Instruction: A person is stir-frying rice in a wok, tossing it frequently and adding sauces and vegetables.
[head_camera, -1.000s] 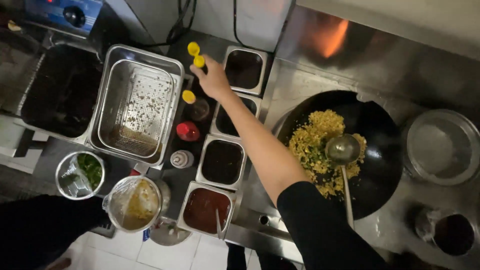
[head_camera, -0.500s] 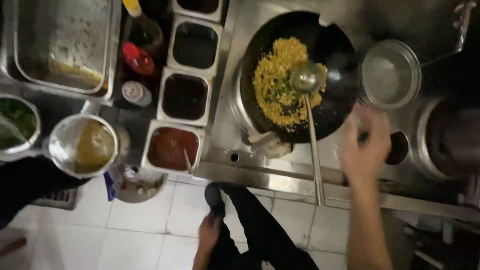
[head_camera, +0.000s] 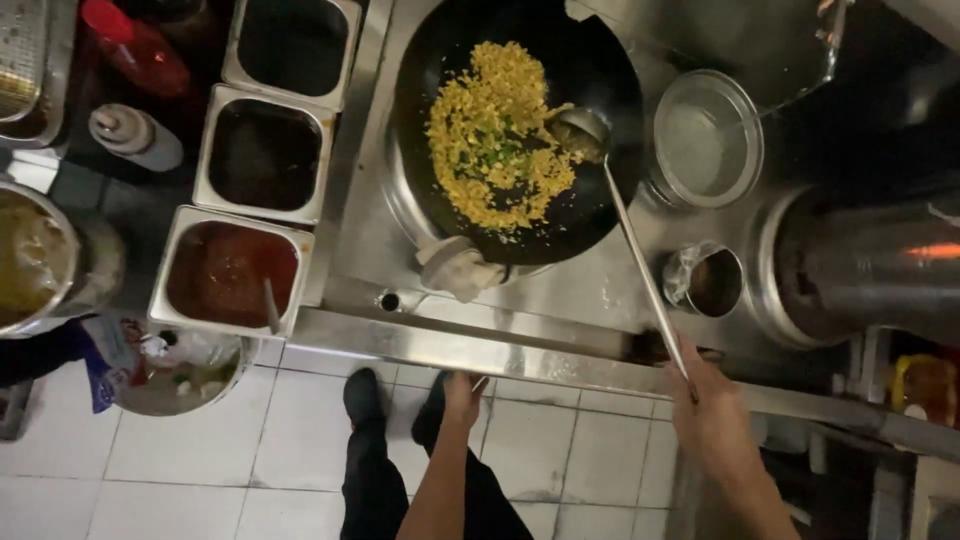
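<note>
Head view looks straight down on a steel cooking desk (head_camera: 560, 345) with a black wok (head_camera: 520, 130) set in it. Our right hand (head_camera: 715, 420) has its grip closed round the near end of a long ladle (head_camera: 640, 270). The handle's long axis runs from that hand far and leftward, and the bowl rests at the right edge of the yellow rice (head_camera: 495, 135) heaped in the wok. So the rice lies beyond the right hand and to its left, along the line of the handle.

Our left hand (head_camera: 460, 400) hangs low by the near edge of the desk, above the tiled floor (head_camera: 200, 450) and our shoes. It holds nothing that we can see; whether its fingers are curled or loose we cannot tell. It sits just near of the cloth-wrapped wok handle (head_camera: 455, 268), which points toward us, so the left hand is the one nearer to that handle, while the right is the only one joined to the rice through the ladle.

Left of the wok stand square steel pans (head_camera: 265, 150) of dark and red sauces, with a red bottle (head_camera: 135, 50) farther left. Right of the wok are a round metal bowl (head_camera: 705, 135) and a small cup (head_camera: 705, 280).
</note>
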